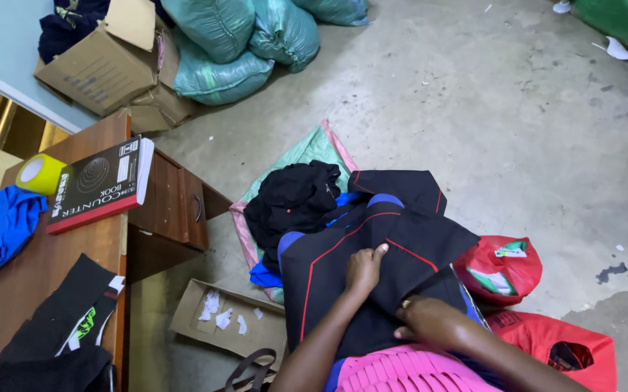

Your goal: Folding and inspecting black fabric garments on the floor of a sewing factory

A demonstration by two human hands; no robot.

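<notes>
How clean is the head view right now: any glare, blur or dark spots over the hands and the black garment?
Head view: soft, even light, no hard shadows or glare on the concrete floor; the left hand and right hand look sharp, no motion blur; the black garment reads dark, its folds hard to make out apart from the red piping; wide-angle bending shows at the wooden desk.

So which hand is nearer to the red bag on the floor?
Right. The right hand lies flat on the dark garment close beside the red bag; the left hand rests further left on the garment.
</notes>
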